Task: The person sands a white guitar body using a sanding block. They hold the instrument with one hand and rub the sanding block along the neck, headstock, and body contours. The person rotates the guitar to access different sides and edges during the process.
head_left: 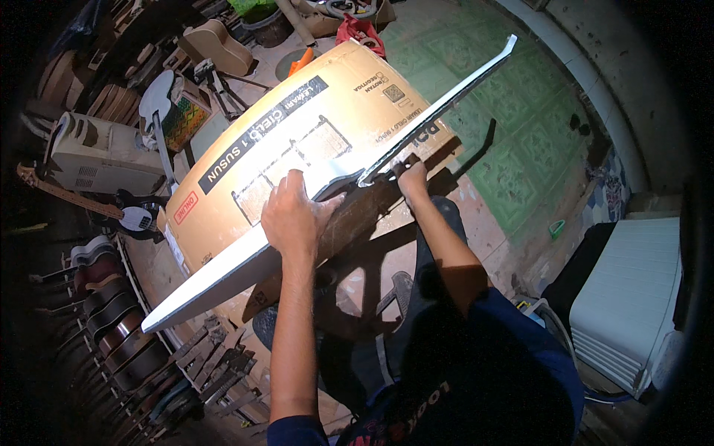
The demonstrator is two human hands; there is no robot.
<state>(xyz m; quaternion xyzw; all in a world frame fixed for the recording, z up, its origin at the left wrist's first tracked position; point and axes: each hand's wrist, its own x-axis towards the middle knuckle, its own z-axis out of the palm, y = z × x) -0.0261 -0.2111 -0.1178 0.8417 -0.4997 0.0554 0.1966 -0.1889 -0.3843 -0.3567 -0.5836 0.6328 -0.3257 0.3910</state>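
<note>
A white guitar (223, 279) lies tilted across my lap, seen nearly edge-on. Its body points to the lower left, and its slim neck (446, 100) runs to the upper right. My left hand (294, 219) grips the body near the cutaway, fingers over the upper edge and thumb spread along the side. Close under the base of the neck, my right hand (411, 181) is closed; what sits in its fingers is mostly hidden. Behind the guitar is a large printed cardboard sheet (245, 141), with bright glare on the guitar's face.
Guitar bodies (119, 320) stand in a rack at the lower left. A bass-like guitar (82, 197) and a pale blue guitar (160, 100) rest farther back. A ribbed white panel (632, 297) stands at right, beside green patterned floor covering (513, 134). A red bag (361, 33) lies beyond the cardboard.
</note>
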